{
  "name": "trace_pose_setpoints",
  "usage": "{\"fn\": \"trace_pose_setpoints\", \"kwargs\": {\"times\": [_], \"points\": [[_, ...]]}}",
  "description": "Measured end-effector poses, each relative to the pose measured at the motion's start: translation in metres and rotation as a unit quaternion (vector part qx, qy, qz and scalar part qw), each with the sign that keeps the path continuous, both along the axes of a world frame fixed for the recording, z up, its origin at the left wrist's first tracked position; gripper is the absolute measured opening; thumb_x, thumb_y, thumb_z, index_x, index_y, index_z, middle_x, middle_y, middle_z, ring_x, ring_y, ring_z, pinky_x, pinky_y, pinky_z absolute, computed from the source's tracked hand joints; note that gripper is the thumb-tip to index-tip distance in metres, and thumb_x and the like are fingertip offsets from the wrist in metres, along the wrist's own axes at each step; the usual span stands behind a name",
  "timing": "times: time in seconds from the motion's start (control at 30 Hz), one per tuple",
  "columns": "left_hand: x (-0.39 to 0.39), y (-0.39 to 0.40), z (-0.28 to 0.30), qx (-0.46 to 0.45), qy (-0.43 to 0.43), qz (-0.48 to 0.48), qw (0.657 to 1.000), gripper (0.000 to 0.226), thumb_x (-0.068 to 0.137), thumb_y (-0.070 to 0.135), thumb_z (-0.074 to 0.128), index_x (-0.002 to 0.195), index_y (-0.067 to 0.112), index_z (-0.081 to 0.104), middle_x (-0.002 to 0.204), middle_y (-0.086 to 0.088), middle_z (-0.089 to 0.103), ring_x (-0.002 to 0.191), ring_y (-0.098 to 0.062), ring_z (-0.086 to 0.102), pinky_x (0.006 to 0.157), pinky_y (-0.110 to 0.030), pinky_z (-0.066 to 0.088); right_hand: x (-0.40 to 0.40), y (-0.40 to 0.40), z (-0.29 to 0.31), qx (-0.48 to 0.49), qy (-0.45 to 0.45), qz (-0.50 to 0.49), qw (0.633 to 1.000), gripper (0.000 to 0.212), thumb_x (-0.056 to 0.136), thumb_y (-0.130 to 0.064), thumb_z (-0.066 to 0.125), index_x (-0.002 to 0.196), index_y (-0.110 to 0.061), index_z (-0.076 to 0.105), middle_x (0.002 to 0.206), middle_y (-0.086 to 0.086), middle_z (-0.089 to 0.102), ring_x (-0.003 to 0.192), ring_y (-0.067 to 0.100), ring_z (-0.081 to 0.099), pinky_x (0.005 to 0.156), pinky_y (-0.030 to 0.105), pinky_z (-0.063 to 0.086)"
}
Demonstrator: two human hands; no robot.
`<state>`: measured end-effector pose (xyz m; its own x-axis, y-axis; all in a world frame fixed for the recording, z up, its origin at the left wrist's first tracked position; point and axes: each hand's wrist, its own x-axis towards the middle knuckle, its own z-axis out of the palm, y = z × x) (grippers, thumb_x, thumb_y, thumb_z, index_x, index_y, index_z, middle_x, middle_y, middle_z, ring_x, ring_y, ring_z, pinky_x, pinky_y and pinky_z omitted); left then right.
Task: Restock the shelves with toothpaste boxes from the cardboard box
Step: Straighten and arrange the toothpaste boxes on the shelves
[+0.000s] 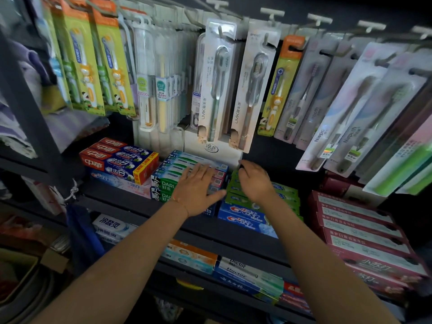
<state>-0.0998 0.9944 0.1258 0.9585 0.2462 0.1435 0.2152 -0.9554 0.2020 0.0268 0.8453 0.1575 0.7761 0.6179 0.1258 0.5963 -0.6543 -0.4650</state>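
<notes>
Biggest thing in view is the dark metal shelf unit [233,232], and the top tier is where both hands are. Above it hang rows of carded toothbrush blister packs [217,90], low enough that a lifted box or wrist could knock one off its peg, so that's my first worry.

Next down in size: the stack of teal-and-green Darlie toothpaste boxes [187,168]. My left hand [195,188] lies flat on top of it, fingers straight and spread, pressing rather than gripping. Push too hard toward the back and I'd guess the top boxes slide out of line or shove the red-and-blue toothpaste boxes [119,160] beside them.

Just right of that, the green toothpaste boxes [287,190] sit on the blue Crest toothpaste boxes [243,217]. My right hand [254,181] is over the green pile with fingers curled down. Honestly can't tell if it's pinching a box or only nudging one, the fingertips are hidden behind the knuckles. If it lets go early, a box could drop into the gap between the stacks.

Hard to see: the corrugated cardboard box [55,261] is only a flap at the lower left, contents out of sight. The lower tiers are dim and blurry.
</notes>
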Motion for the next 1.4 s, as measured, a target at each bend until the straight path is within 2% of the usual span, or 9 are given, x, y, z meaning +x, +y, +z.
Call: {"fn": "trace_pose_setpoints", "kwargs": {"times": [0.07, 0.13, 0.33, 0.53, 0.73, 0.9, 1.23, 1.33, 1.4], "points": [[0.005, 0.005, 0.004, -0.007, -0.008, 0.014, 1.0, 0.066, 0.104, 0.051, 0.025, 0.159, 0.017, 0.012, 0.166, -0.004, 0.006, 0.153, -0.019, 0.001, 0.122, -0.039, -0.005, 0.006, 0.014, 0.008, 0.005, 0.038, 0.015, 0.999, 0.045, 0.103, -0.024, 0.034, 0.145, -0.013, 0.045, 0.147, 0.015, 0.048, 0.131, 0.032, 0.045, 0.111, 0.04, 0.035], [0.009, 0.011, 0.006, -0.006, -0.003, 0.017, 1.0, 0.06, 0.106, 0.042, 0.024, 0.159, 0.018, 0.011, 0.167, -0.003, 0.005, 0.153, -0.019, 0.0, 0.122, -0.039, -0.006, 0.01, 0.027, 0.013, -0.008, 0.066, 0.022, 0.998, 0.044, 0.104, -0.026, 0.033, 0.144, -0.012, 0.045, 0.146, 0.016, 0.047, 0.13, 0.033, 0.046, 0.109, 0.039, 0.037], [0.02, 0.023, 0.003, 0.007, 0.026, 0.014, 1.0, 0.061, 0.104, 0.044, 0.023, 0.159, 0.021, 0.008, 0.167, -0.001, 0.0, 0.153, -0.018, -0.004, 0.123, -0.042, -0.006, 0.018, 0.057, -0.001, -0.095, 0.062, 0.027, 0.993, 0.037, 0.104, -0.037, 0.031, 0.117, -0.012, 0.054, 0.124, 0.018, 0.059, 0.116, 0.036, 0.055, 0.097, 0.04, 0.044], [0.021, 0.024, -0.006, 0.014, 0.027, 0.025, 0.999, 0.064, 0.103, 0.047, 0.019, 0.159, 0.019, 0.007, 0.167, -0.002, 0.002, 0.153, -0.018, -0.001, 0.123, -0.043, -0.003, 0.018, 0.082, -0.005, -0.154, 0.036, 0.024, 0.987, 0.045, 0.104, -0.044, 0.03, 0.126, -0.012, 0.054, 0.133, 0.015, 0.056, 0.117, 0.032, 0.054, 0.094, 0.037, 0.044], [0.019, 0.025, -0.01, 0.029, 0.021, 0.026, 0.999, 0.069, 0.098, 0.049, 0.012, 0.159, 0.017, 0.008, 0.166, -0.003, 0.006, 0.153, -0.018, 0.001, 0.124, -0.043, -0.002, 0.026, 0.091, -0.006, -0.146, 0.043, 0.014, 0.988, 0.05, 0.102, -0.05, 0.028, 0.113, -0.016, 0.064, 0.124, 0.014, 0.063, 0.108, 0.029, 0.058, 0.087, 0.034, 0.046], [0.018, 0.024, -0.008, 0.019, 0.02, 0.025, 0.999, 0.066, 0.103, 0.046, 0.022, 0.159, 0.015, 0.007, 0.166, -0.004, 0.007, 0.153, -0.019, 0.001, 0.123, -0.044, -0.002, 0.025, 0.096, -0.005, -0.132, 0.06, 0.019, 0.989, 0.052, 0.104, -0.049, 0.03, 0.128, -0.016, 0.061, 0.135, 0.014, 0.059, 0.121, 0.029, 0.054, 0.092, 0.031, 0.04], [0.019, 0.025, -0.009, 0.027, 0.025, 0.024, 0.999, 0.068, 0.099, 0.048, 0.015, 0.158, 0.015, 0.011, 0.166, -0.004, 0.011, 0.153, -0.021, 0.005, 0.123, -0.045, 0.0, 0.025, 0.097, -0.008, -0.122, 0.064, 0.021, 0.99, 0.051, 0.105, -0.047, 0.029, 0.129, -0.016, 0.06, 0.136, 0.015, 0.058, 0.121, 0.029, 0.054, 0.097, 0.034, 0.041], [0.019, 0.025, -0.009, 0.024, 0.026, 0.024, 0.999, 0.071, 0.096, 0.05, 0.012, 0.158, 0.015, 0.012, 0.166, -0.004, 0.011, 0.153, -0.021, 0.005, 0.123, -0.044, 0.0, 0.02, 0.095, -0.01, -0.113, 0.02, 0.039, 0.993, 0.039, 0.105, -0.038, 0.032, 0.112, -0.013, 0.061, 0.122, 0.016, 0.062, 0.114, 0.031, 0.056, 0.094, 0.036, 0.044], [0.02, 0.026, -0.009, 0.02, 0.02, 0.025, 0.999, 0.066, 0.101, 0.049, 0.015, 0.158, 0.016, 0.015, 0.166, -0.004, 0.012, 0.153, -0.021, 0.005, 0.123, -0.044, 0.001, 0.005, 0.086, -0.011, -0.011, -0.053, 0.017, 0.998, 0.029, 0.103, -0.026, 0.04, 0.103, -0.007, 0.061, 0.108, 0.017, 0.064, 0.105, 0.033, 0.058, 0.088, 0.039, 0.047]]}}
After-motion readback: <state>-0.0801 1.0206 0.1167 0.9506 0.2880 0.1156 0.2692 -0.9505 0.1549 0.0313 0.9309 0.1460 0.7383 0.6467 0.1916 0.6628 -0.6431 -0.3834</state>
